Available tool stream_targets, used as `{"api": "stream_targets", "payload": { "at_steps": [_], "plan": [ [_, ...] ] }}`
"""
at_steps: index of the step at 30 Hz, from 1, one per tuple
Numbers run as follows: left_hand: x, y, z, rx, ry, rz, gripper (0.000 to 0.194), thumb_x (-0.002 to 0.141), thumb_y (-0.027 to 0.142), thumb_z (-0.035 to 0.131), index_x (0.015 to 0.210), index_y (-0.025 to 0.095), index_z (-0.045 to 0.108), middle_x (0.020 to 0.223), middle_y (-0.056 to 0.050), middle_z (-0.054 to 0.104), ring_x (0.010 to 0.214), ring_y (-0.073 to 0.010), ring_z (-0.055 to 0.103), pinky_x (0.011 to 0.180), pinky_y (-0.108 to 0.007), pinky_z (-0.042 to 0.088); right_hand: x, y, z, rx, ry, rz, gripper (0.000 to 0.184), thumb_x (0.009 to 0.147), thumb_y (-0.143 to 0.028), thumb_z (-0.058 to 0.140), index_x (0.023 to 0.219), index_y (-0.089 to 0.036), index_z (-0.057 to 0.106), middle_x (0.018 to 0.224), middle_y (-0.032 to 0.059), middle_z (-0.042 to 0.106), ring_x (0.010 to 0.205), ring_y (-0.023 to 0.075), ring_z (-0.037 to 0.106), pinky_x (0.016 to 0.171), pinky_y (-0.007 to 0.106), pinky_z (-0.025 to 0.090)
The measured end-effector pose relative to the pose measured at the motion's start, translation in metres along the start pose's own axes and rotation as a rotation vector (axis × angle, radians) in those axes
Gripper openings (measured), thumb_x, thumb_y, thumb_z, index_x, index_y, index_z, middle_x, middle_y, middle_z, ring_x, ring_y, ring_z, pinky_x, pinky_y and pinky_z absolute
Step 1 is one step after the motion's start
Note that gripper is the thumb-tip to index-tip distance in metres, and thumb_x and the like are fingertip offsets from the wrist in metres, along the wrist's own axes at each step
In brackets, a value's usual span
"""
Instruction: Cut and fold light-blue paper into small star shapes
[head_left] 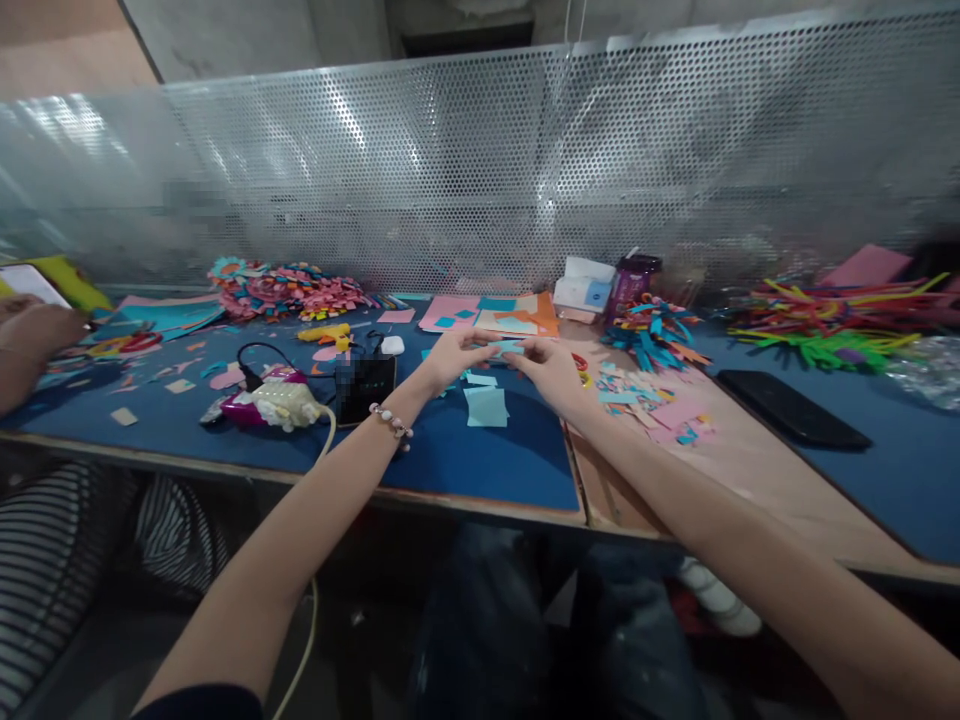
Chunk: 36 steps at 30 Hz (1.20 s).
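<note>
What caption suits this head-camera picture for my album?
Both hands hold a small light-blue piece above a blue tabletop scattered with colourful scraps.

No legible txt/nos.; blue mark [597,292] on white pkg [576,293] too small to read.

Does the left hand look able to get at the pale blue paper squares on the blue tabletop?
Probably yes: the pale blue squares lie close to the left hand, with nothing seen covering them. That hand is occupied, though, holding a small blue piece with the right hand.
</note>
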<state>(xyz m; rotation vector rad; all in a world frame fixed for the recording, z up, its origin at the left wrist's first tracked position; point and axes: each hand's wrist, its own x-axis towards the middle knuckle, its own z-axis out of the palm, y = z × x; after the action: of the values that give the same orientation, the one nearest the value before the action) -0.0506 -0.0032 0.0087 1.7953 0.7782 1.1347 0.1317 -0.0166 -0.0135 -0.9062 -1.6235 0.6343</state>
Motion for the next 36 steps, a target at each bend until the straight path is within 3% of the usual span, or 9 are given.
{"api": "stream_targets", "payload": {
  "at_steps": [11,23,36],
  "plan": [
    [0.002,-0.007,0.01,0.156,0.138,0.197,0.03,0.075,0.03,0.066,0.099,0.013,0.062,0.093,-0.01,0.064,0.083,-0.0155,0.06,0.071,-0.029,0.052,0.0,0.005,0.0,0.06,0.014,0.034,0.034,0.07,-0.05,0.067,0.079,-0.019,0.057,0.06,-0.0022,0.055,0.054,0.0135,0.053,0.05,0.026,0.04],
    [0.003,-0.01,0.01,0.154,0.192,0.183,0.027,0.073,0.031,0.068,0.092,0.013,0.064,0.085,-0.008,0.065,0.078,-0.0151,0.062,0.068,-0.028,0.052,-0.003,-0.008,0.005,0.153,0.06,0.108,0.039,0.063,-0.052,0.07,0.074,-0.018,0.056,0.055,-0.0041,0.052,0.051,0.0117,0.052,0.048,0.024,0.038],
    [0.002,-0.006,0.012,0.104,0.203,0.145,0.029,0.071,0.03,0.07,0.092,0.012,0.065,0.081,-0.007,0.066,0.072,-0.0136,0.061,0.066,-0.027,0.052,-0.003,-0.002,0.005,0.197,0.076,0.109,0.033,0.066,-0.045,0.071,0.076,-0.017,0.059,0.058,-0.0028,0.053,0.055,0.0131,0.055,0.047,0.024,0.038]
  ]
}}
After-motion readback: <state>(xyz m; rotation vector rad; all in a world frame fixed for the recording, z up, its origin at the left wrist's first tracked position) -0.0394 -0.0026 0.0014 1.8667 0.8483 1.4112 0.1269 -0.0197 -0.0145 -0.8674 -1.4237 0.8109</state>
